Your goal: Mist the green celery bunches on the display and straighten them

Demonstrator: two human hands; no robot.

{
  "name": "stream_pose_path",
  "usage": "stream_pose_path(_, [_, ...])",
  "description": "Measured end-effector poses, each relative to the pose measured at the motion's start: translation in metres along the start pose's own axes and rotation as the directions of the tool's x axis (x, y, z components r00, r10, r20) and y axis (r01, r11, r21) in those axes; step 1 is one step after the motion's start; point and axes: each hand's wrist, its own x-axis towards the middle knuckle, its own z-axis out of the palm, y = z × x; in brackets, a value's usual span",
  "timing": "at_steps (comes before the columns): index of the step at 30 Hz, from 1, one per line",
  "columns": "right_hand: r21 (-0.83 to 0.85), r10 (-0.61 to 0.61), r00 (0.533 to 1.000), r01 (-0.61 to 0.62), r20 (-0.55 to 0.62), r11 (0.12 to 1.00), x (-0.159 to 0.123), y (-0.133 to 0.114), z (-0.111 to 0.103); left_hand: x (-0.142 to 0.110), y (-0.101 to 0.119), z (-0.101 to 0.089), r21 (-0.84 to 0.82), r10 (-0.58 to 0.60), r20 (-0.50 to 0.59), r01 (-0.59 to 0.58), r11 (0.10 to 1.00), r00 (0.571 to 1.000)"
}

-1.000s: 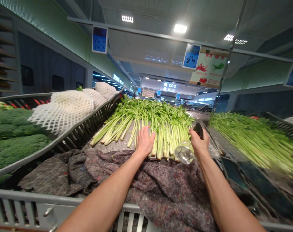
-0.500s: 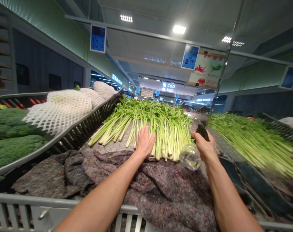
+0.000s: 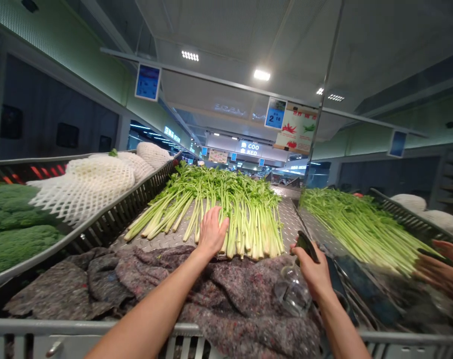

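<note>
My left hand [image 3: 211, 230] lies flat with fingers spread on the cut ends of a pile of green celery stalks [image 3: 226, 207] spread over a metal display tray [image 3: 289, 219]. My right hand [image 3: 313, 269] is closed round the black trigger head of a clear spray bottle [image 3: 292, 291], held low over a grey felt blanket [image 3: 226, 294] at the tray's front right corner, near the mirrored side panel.
Left bin holds broccoli [image 3: 13, 224] and produce in white foam netting [image 3: 87, 182]. A mirror panel [image 3: 361, 229] on the right reflects the celery and a hand. A metal rail [image 3: 174, 331] runs along the front edge. Price signs hang overhead.
My right hand with the spray bottle has dropped down and back from the celery toward the blanket. My left hand stays on the stalks. The view has tilted up and shifted.
</note>
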Motion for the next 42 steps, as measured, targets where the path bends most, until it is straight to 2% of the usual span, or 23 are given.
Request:
stream_pose_path(3, [0.042,0.071,0.997,-0.073,0.040,0.996,-0.011,0.008,-0.002,-0.002,0.001,-0.013,0.007,0.028,-0.046,-0.028,1.000,0.999])
stream_pose_path(6, [0.055,0.052,0.999,-0.051,-0.015,0.997,-0.018,0.005,-0.002,-0.005,-0.004,-0.026,0.035,0.043,-0.069,-0.041,0.999,0.997])
stream_pose_path(9, [0.058,0.009,0.999,-0.006,-0.046,0.998,-0.020,-0.007,-0.002,-0.009,-0.014,-0.038,0.061,0.026,-0.107,-0.019,0.998,0.994])
stream_pose_path(15, [0.058,-0.069,0.997,0.068,0.019,0.996,-0.027,-0.039,0.000,-0.017,-0.029,-0.051,0.076,0.016,-0.159,-0.004,0.997,0.987])
stream_pose_path(20, [0.116,-0.113,0.990,0.103,0.080,0.988,-0.041,-0.064,0.016,-0.021,-0.036,-0.061,0.038,-0.044,-0.154,0.050,0.998,0.987])
stream_pose_path(25, [0.177,-0.105,0.991,0.089,0.083,0.980,-0.052,-0.087,0.034,-0.026,-0.045,-0.080,-0.007,-0.092,-0.158,0.092,0.996,0.983])
stream_pose_path(30, [0.210,-0.101,0.990,0.079,0.098,0.975,-0.061,-0.096,0.045,-0.028,-0.048,-0.099,-0.019,-0.113,-0.177,0.111,0.994,0.978])
stream_pose_path(35, [0.204,-0.080,0.986,0.050,0.145,0.978,-0.070,-0.091,0.053,-0.028,-0.039,-0.104,-0.022,-0.098,-0.191,0.096,0.995,0.977])
stream_pose_path(42, [0.179,-0.069,0.990,0.046,0.124,0.983,-0.073,-0.092,0.053,-0.031,-0.034,-0.096,-0.014,-0.091,-0.176,0.089,0.996,0.980])
